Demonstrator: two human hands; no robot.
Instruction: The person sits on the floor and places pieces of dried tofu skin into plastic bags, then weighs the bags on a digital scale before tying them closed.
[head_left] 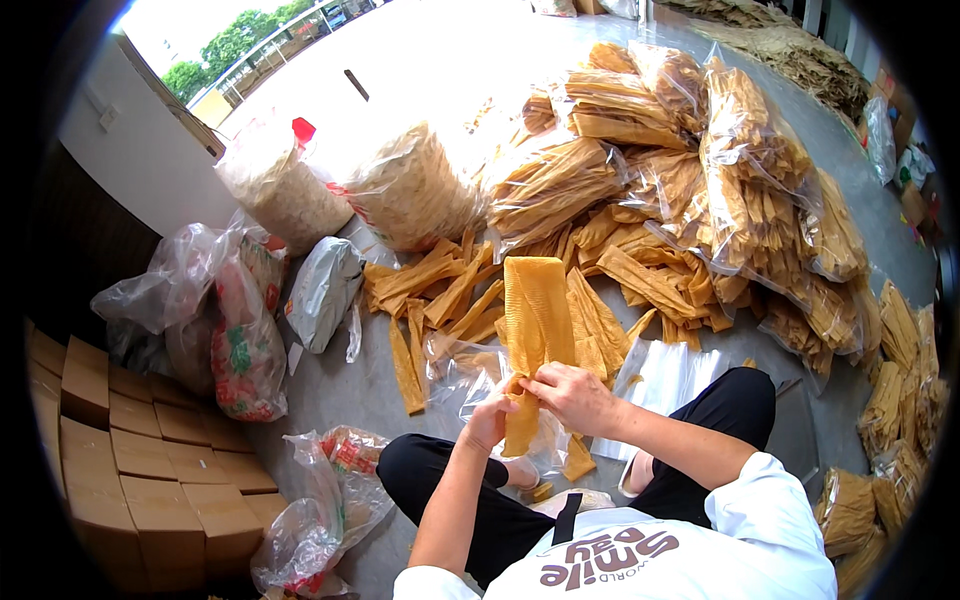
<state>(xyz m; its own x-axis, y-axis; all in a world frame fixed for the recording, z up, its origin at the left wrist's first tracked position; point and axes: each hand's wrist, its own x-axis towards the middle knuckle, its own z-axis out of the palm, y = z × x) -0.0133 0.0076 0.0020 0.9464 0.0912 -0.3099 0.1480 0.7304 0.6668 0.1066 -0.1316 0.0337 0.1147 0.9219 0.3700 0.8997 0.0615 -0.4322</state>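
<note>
Evidently, both hands are gripping one amber strip near the centre of the frame.

The strip (538, 310) is lying directly up-frame from the hands, its long axis running nearly vertical, with a shorter tail hanging below the grip. The left hand (488, 418) is closing around its pinched waist from the left; the right hand (572, 396) is pinching from the right, fingers bent, so both are touching it and neither is nearer. The strip is looking flat, broad and leathery, with fine crosswise ribbing and a squared upper end. Behind it, wrinkled loose strips (440, 280) are spreading over the grey floor (395, 375), while glossy clear-bagged bundles (555, 185) are filling the upper right and boxy brown cartons (170, 507) are standing lower left.
</note>
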